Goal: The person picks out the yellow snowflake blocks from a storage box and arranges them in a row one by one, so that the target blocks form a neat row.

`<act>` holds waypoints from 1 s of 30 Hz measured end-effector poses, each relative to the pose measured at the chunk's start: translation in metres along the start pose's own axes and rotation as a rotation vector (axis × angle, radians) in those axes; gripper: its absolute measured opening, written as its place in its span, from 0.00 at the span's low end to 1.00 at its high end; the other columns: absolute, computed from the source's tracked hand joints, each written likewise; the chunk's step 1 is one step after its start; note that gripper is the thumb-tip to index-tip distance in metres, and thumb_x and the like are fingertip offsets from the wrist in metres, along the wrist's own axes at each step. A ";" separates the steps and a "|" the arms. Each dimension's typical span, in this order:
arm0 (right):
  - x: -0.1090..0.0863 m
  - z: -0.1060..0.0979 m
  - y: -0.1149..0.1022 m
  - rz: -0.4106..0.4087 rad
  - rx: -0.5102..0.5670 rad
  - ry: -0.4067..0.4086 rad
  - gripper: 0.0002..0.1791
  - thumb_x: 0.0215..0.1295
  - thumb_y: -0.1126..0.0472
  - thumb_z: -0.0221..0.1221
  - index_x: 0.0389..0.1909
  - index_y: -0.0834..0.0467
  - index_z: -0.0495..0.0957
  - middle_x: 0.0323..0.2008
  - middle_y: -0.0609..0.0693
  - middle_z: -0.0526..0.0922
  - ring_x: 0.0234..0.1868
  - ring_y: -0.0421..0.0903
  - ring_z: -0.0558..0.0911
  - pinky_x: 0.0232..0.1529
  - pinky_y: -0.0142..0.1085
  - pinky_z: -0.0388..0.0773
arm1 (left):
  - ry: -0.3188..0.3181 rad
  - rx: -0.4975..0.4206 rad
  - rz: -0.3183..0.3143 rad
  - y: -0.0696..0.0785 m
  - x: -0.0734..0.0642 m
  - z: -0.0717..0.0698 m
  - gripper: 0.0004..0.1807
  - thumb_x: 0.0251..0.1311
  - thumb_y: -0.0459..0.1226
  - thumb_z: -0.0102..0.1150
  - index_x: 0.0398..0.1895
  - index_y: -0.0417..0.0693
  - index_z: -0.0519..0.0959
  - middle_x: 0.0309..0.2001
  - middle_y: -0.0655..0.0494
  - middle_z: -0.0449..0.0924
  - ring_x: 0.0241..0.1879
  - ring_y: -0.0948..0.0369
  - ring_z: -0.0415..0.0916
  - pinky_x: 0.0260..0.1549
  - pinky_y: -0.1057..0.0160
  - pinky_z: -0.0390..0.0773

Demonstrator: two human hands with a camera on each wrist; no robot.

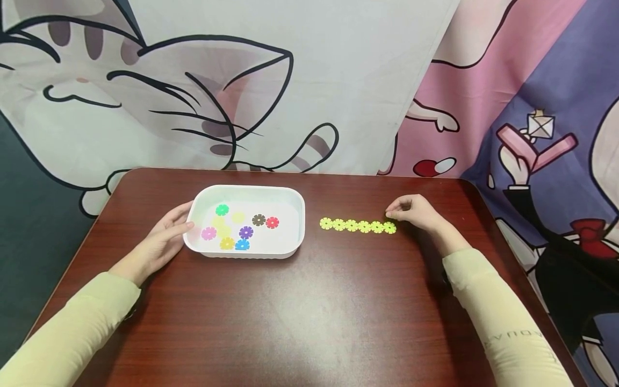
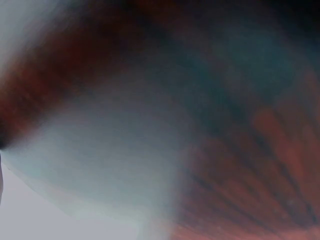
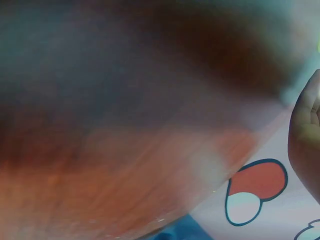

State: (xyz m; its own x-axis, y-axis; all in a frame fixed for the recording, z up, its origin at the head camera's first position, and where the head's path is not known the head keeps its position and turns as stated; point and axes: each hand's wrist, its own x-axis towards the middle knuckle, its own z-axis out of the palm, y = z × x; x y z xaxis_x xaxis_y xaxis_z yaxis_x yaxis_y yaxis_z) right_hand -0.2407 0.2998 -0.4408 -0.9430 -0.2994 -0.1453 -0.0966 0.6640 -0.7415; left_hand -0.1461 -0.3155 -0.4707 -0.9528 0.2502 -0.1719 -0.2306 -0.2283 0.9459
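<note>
A white tray with rounded corners stands left of the table's middle. My left hand holds its left end, thumb over the rim and the other fingers against the outside wall. Small flower-shaped discs in green, pale yellow, pink, purple, blue, black and red lie loose inside it. To its right, several yellow-green flower discs form a straight row flat on the table. At the row's right end my right hand has thumb and index finger together, pinching at the upper edge of the last disc.
The brown wooden table extends toward me, with its far edge close behind the tray. Behind it hangs a white cloth with a cat drawing, beside a pink and purple printed cloth. Both wrist views are mostly blurred.
</note>
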 end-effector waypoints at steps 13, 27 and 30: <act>0.022 0.009 -0.037 -0.079 -0.013 0.012 0.12 0.68 0.63 0.71 0.48 0.66 0.88 0.39 0.59 0.89 0.35 0.33 0.81 0.39 0.25 0.77 | -0.009 -0.023 0.012 0.001 0.000 -0.001 0.28 0.79 0.29 0.50 0.76 0.58 0.62 0.83 0.52 0.48 0.64 0.77 0.72 0.61 0.78 0.76; 0.046 0.036 -0.079 -0.153 0.026 -0.005 0.13 0.68 0.63 0.71 0.49 0.66 0.87 0.41 0.61 0.89 0.39 0.40 0.82 0.44 0.26 0.76 | 0.002 -0.001 0.006 0.001 -0.001 0.003 0.28 0.79 0.30 0.51 0.77 0.57 0.61 0.84 0.50 0.44 0.63 0.78 0.71 0.61 0.80 0.75; 0.051 0.042 -0.089 -0.163 0.041 -0.013 0.12 0.69 0.64 0.70 0.49 0.66 0.87 0.42 0.61 0.89 0.40 0.42 0.83 0.44 0.26 0.77 | 0.001 0.001 0.003 0.001 -0.001 0.002 0.29 0.79 0.30 0.51 0.77 0.57 0.60 0.85 0.50 0.43 0.63 0.79 0.71 0.61 0.80 0.75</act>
State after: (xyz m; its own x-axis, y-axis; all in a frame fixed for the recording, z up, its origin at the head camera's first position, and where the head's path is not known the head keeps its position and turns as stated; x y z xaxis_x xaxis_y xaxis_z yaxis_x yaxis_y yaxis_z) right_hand -0.2671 0.1963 -0.4100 -0.9117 -0.4098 -0.0294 -0.2344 0.5776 -0.7820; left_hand -0.1446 -0.3140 -0.4693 -0.9537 0.2487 -0.1689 -0.2271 -0.2280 0.9468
